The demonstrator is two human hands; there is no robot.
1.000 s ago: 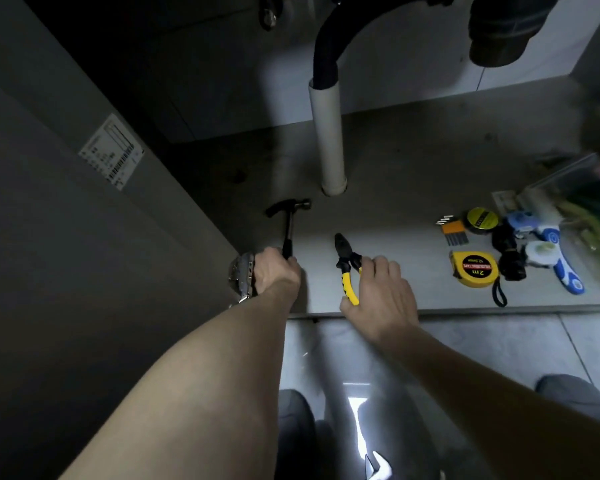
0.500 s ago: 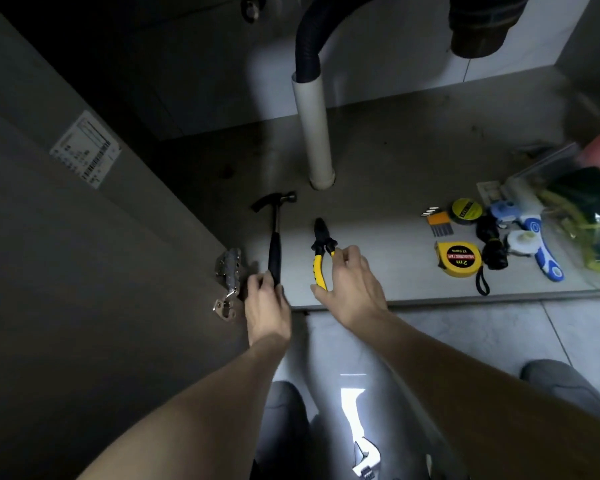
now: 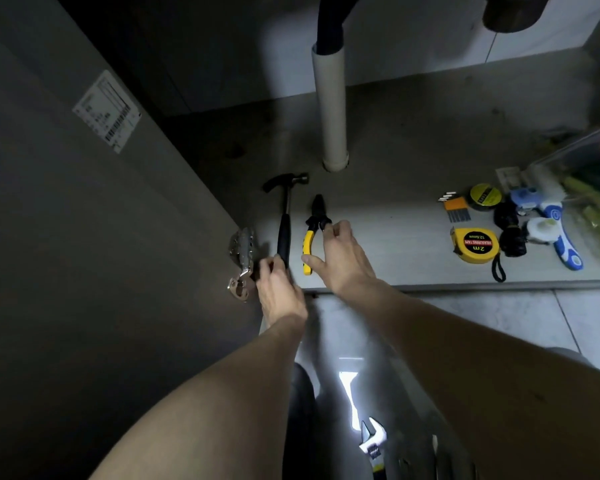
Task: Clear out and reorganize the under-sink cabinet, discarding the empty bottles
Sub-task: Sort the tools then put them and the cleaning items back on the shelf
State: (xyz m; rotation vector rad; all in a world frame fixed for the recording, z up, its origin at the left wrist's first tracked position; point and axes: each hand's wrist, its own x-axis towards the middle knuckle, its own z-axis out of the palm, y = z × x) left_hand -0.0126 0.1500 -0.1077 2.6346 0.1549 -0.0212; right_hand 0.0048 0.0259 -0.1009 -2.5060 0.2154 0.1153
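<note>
A black hammer [image 3: 284, 216] lies on the grey cabinet floor [image 3: 395, 216], head pointing to the back. My left hand [image 3: 279, 292] grips the near end of its handle. Just right of it lies a pair of yellow-handled pliers [image 3: 308, 237], jaws to the back. My right hand [image 3: 342, 261] pinches them, thumb at the end of the yellow handle and curled fingers at the joint; the second handle is hidden under my hand. No bottles are in view.
A white drain pipe [image 3: 329, 109] rises behind the tools. At the right lie a yellow tape measure [image 3: 475, 244], a yellow tape roll [image 3: 485, 195], a blue-white tool [image 3: 565, 251] and a clear container [image 3: 582, 174]. The open door [image 3: 84, 254] with its hinge [image 3: 241, 258] stands left. A wrench [image 3: 373, 441] lies near my knees.
My left hand has slid back to the end of the hammer's handle, uncovering the hinge. My right hand has stayed on the pliers. The view has shifted slightly.
</note>
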